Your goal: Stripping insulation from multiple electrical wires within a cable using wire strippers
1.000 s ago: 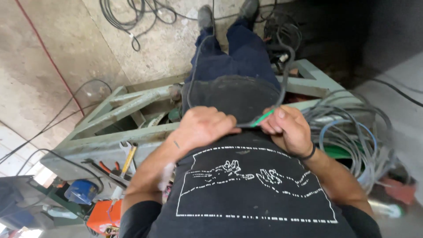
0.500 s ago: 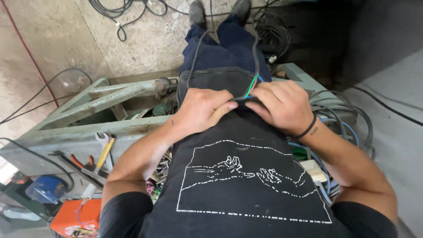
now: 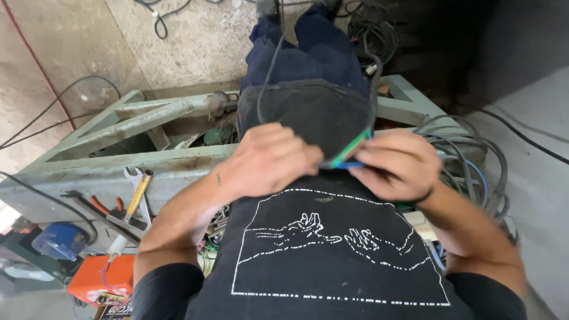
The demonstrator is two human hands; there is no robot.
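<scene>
Holding a thin green and blue wire [image 3: 347, 155] against the black shirt [image 3: 332, 261], at belly height. Left hand [image 3: 269, 160] closing on its left end; right hand [image 3: 391, 163] pinching the other end between thumb and fingers. Judging it light, limp, slippery in its sheath; best gripped close to the ends. Lying on the near left edge of the green metal frame [image 3: 118, 169]: wrench [image 3: 135, 178], screwdriver [image 3: 133, 204], pliers [image 3: 104, 207]. Inside the frame, partly hidden parts. Piling at its right edge, grey cables [image 3: 468, 154].
</scene>
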